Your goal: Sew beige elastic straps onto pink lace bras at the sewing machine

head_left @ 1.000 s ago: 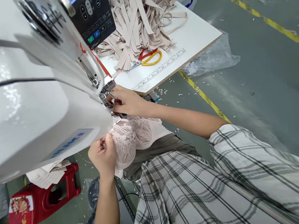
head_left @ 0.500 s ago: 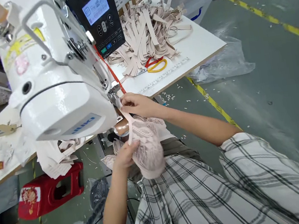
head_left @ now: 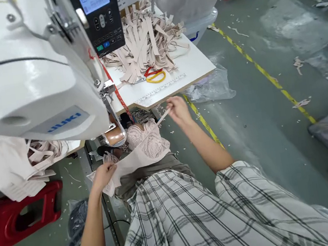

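A pale pink lace bra (head_left: 151,145) lies stretched across my lap, below the head of a white sewing machine (head_left: 35,91). My left hand (head_left: 106,174) pinches the bra's band at its left side. Out to the right, just off the table's front edge, my right hand (head_left: 177,111) grips the end of a thin strap that runs up from the cup. The bra is clear of the machine's needle area and its copper-coloured arm (head_left: 114,136).
Beige fabric strips (head_left: 144,41) are heaped on the white table (head_left: 195,60) beside red and yellow scissors (head_left: 155,75). A control panel (head_left: 102,22) stands behind the machine. A red stool (head_left: 21,214) is at lower left, near hanging pale fabric (head_left: 12,167).
The bra has come away from the machine and is now spread over my lap. My right hand has moved right with the strap; my left hand has shifted left along the band. The view has turned right.
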Motion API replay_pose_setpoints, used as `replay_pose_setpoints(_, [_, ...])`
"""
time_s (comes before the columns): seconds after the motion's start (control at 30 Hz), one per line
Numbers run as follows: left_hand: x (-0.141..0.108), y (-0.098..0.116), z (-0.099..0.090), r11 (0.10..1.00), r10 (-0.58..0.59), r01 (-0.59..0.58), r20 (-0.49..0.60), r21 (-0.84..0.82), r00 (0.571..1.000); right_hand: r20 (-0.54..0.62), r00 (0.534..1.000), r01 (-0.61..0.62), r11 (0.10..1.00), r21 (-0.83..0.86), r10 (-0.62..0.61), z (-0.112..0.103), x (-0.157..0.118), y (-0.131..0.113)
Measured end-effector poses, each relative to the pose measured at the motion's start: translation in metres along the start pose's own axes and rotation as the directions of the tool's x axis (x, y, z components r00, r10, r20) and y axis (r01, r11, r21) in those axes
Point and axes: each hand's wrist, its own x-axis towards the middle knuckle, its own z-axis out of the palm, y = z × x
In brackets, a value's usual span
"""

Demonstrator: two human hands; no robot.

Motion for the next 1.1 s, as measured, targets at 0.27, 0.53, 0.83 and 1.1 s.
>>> replay_pose_setpoints(0.27, [0.024,-0.018,0.018,0.998,-0.054,0.059,-0.604,-0.012,0.795,-0.332,0.906,0.304,0.949,0.079,-0.262,-0.042,0.045,-0.050])
replay_pose_setpoints(0.53, [0.000,0.031,0.032,0.984,0.179,-0.138,-0.528,0.115,0.831,0.218,0.924,0.370,0.877,-0.307,-0.314,-0.001,-0.054,-0.015])
replay_pose_setpoints(0.83, [-0.061,0.119,0.039,0.811,0.576,-0.548,-0.114,0.206,0.809,0.875,0.482,0.760,0.470,-0.449,0.056,0.037,-0.152,-0.011])
replay_pose_setpoints(1.1, [-0.061,0.111,0.042,0.743,0.649,-0.610,-0.077,0.275,0.757,0.847,0.479,0.607,0.611,-0.509,0.230,0.041,-0.153,-0.021])
